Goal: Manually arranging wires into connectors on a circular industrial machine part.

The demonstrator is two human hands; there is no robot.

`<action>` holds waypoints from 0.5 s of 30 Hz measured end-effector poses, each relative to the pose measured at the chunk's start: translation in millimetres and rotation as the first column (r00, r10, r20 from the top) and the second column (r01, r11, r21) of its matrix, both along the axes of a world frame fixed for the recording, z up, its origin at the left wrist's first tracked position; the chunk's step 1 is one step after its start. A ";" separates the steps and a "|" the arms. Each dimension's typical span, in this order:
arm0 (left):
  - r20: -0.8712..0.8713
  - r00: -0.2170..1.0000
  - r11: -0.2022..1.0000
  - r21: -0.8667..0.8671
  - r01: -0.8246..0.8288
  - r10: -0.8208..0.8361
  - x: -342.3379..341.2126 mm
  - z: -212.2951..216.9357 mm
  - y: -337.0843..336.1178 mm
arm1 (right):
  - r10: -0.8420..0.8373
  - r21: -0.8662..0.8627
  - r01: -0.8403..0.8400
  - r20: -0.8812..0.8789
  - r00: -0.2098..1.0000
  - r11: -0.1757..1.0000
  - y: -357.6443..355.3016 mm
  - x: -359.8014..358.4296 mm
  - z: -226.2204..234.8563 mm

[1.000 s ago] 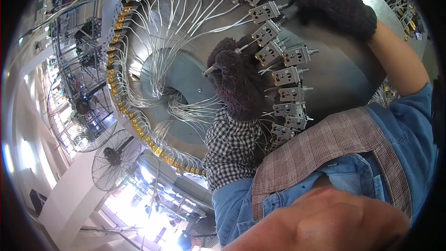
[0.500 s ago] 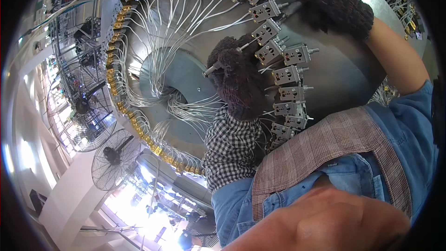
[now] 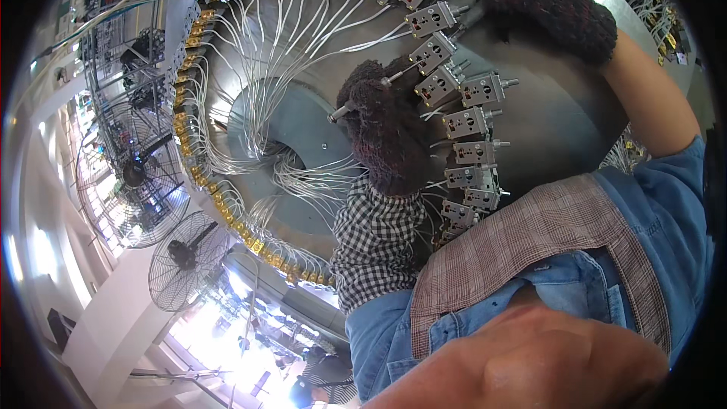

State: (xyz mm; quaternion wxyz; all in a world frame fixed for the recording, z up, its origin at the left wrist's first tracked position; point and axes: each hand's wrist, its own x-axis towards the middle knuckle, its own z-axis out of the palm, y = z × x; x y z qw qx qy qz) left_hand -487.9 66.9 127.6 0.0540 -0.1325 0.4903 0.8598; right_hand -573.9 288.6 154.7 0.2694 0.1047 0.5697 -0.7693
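Observation:
My left hand (image 3: 382, 132), in a dark knitted glove, is closed around a slim metal tool (image 3: 398, 74) that looks like a screwdriver. The tool's thicker metal end (image 3: 341, 113) sticks out left of the fist, and its thin shaft points right toward a small metal box-shaped unit (image 3: 432, 51) in the curved row. My right hand (image 3: 541, 11), gloved alike, hovers at the row's outer side with its fingers apart. A grey rod (image 3: 471, 17) runs from that unit up to the glove's edge; whether the fingers touch it is hidden.
The row of metal units (image 3: 475, 153) curves around a large round metal plate (image 3: 341, 64). White wires (image 3: 261, 117) gather toward the plate's middle. Brass-coloured parts (image 3: 227, 208) line its left rim. Two standing fans (image 3: 184, 254) are farther left; more wired parts (image 3: 666, 30) lie top right.
My right hand has shifted slightly right and its fingers have spread, showing a bright gap between them. My left hand and the tool have barely moved.

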 end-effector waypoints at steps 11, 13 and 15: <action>0.021 0.998 0.996 0.063 -0.061 0.060 0.3 -2.6 1.4 | 0.161 0.134 -0.158 -0.007 0.987 0.978 7.1 -3.6 -3.8; 0.043 0.998 0.997 0.057 -0.053 0.051 -0.3 1.6 3.2 | 0.136 0.066 -0.134 -0.024 0.990 0.989 7.0 -3.3 -5.0; 0.065 0.997 0.998 0.051 -0.047 0.044 -1.1 5.2 4.5 | 0.144 0.052 -0.142 -0.051 0.988 0.989 7.8 -5.4 -6.4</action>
